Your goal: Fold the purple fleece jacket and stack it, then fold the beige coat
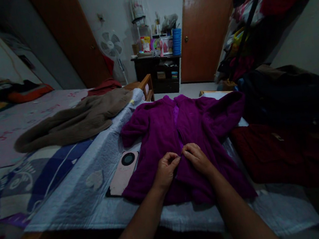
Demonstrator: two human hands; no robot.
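On purple jacket (161,133), both hands (166,168) pinched closed at front edges (176,137)

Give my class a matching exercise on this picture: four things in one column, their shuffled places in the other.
1. purple fleece jacket
2. standing fan
3. dark red garment
4. brown garment

A. lying just right of the jacket
B. beside a wooden door
C. lying left of the jacket
D. under the left hand and right hand

Pairs: 1-D, 2-B, 3-A, 4-C
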